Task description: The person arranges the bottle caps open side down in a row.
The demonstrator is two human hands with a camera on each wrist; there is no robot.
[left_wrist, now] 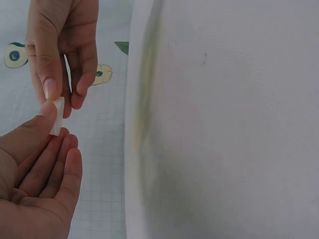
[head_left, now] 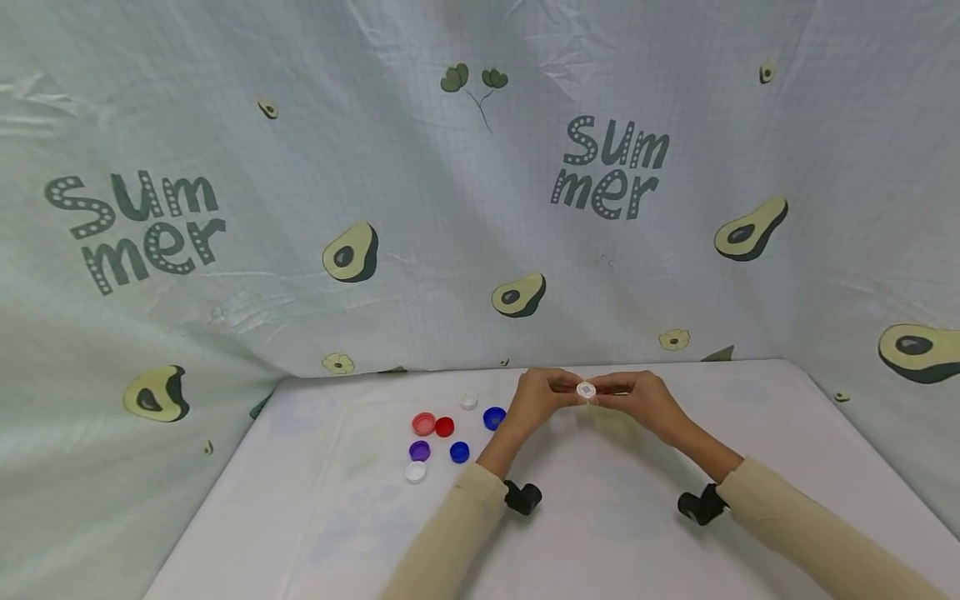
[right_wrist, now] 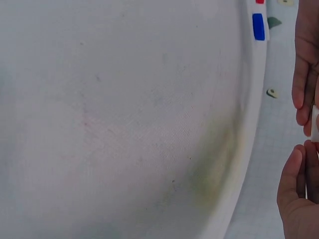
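1. Clearly, the left hand (head_left: 534,398) pinches one side of a white cap (head_left: 586,390); its thumb presses against the piece, and the other fingers curve behind it, lying close together.
2. Opposite it, the right hand (head_left: 639,403) pinches the other side, thumb tip on the cap's edge, with its remaining fingers bent and slightly parted. Which finger backs each thumb cannot be told from the wrist views.
3. The white cap sits between the two sets of fingertips, raised above the far part of the white table (head_left: 592,533); its round face, marked with a small pattern, shows in the head view, and its side shows in the left wrist view.
4. To the left of the hands, seven more caps rest on the table: an off-white cap (head_left: 468,400) at the back, a wide pinkish-red cap (head_left: 423,424) with a smaller red cap (head_left: 445,427) just beside it, a large blue cap (head_left: 494,418) near the left forearm, a smaller blue cap (head_left: 460,452), a purple cap (head_left: 420,451), and a plain white cap (head_left: 416,472) nearest the front.
5. Both arms wear beige sleeves (head_left: 810,521), and a black device (head_left: 522,498) sits at each wrist.
6. Behind the table hangs a pale cloth (head_left: 442,183) printed with avocados, flowers and the word "summer".
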